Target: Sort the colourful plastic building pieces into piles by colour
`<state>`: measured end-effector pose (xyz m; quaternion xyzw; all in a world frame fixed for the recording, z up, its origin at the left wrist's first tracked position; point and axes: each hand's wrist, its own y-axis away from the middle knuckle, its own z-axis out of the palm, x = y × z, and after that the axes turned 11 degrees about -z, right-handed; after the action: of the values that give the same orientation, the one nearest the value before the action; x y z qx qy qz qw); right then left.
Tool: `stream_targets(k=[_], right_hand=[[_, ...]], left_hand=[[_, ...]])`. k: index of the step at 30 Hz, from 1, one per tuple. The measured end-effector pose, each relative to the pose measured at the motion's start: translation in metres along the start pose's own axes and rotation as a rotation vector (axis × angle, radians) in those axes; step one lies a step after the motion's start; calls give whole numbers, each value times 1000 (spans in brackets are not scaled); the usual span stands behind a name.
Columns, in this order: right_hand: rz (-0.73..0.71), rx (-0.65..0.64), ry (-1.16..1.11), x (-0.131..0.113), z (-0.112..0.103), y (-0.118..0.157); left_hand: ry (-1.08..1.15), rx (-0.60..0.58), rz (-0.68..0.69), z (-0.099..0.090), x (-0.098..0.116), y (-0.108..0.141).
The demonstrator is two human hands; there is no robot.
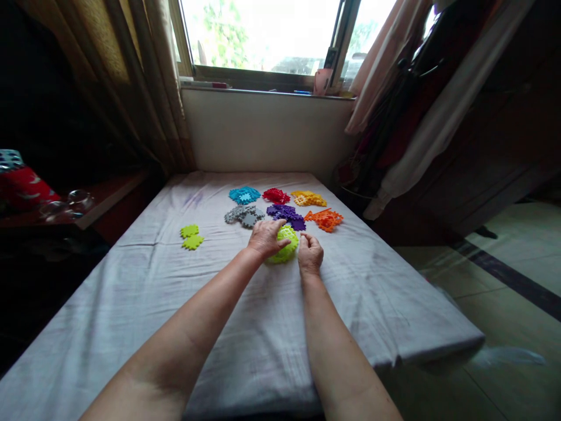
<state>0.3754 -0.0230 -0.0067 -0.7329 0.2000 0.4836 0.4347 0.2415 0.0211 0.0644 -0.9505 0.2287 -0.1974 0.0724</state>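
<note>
My left hand point(266, 237) reaches over the left side of a yellow-green pile of toothed pieces point(287, 248), thumb and fingers spread apart. Close to the pile's right edge is my right hand point(311, 254), its fingers curled; whatever they hold, if anything, is hidden. Two flat yellow-green pieces point(191, 241) lie apart on the left. Behind my hands are a grey pile point(245, 216), a purple pile point(287, 215) and an orange pile point(326, 220). Farther back lie blue point(244, 195), red point(276, 196) and yellow point(309, 199) piles.
A pale cloth covers the table point(245, 339), which meets a low wall under the window. A pink cup point(322, 81) stands on the sill. Curtains point(149, 88) hang left; clothes hang right. A side shelf at left holds a red container point(26, 187) and glassware.
</note>
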Motion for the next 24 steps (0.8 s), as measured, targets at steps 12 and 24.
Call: stream_targets(k=[12, 24], right_hand=[[-2, -62, 46, 5, 5, 1], [-43, -46, 17, 0, 2, 5]], left_hand=[[-249, 70, -426, -60, -137, 34], [-331, 33, -599, -62, -191, 82]])
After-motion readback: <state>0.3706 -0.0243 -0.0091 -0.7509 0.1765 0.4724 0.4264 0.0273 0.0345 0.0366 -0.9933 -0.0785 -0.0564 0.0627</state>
